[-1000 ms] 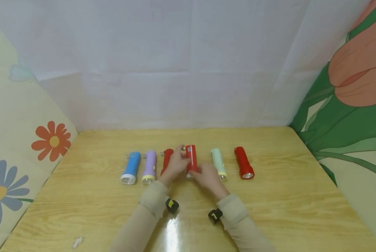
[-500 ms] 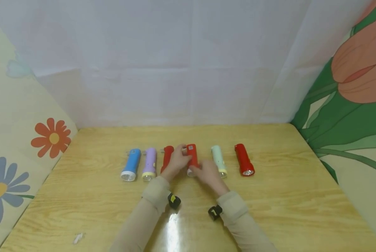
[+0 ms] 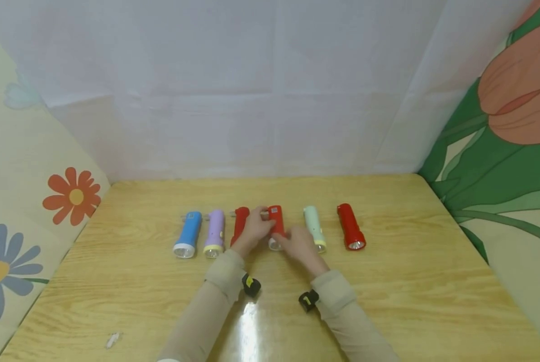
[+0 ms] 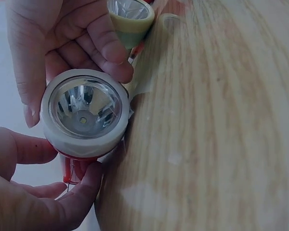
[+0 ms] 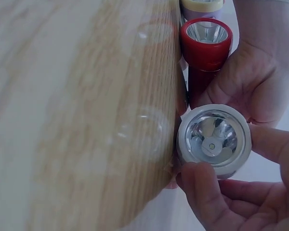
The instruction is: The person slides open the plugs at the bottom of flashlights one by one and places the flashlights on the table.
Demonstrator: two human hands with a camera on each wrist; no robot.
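Note:
A red flashlight with a white head lies between both hands, its lens toward me. My left hand holds its left side near the tail, fingers around the plug prongs there. With thumb and fingers, my right hand grips the head end. In the left wrist view the white lens ring faces the camera, left fingers below it and right fingers above. The right wrist view shows the right thumb at the lens rim. Behind the left wrist is another red flashlight, partly covered by the left hand.
Left of the hands lie a blue flashlight and a purple one. To the right are a mint green flashlight and a red one. A small whitish piece lies at the front left of the wooden table.
The head view has tilted slightly, so everything sits a little higher. Both hands keep hold of the white-headed red flashlight, which has shifted slightly right.

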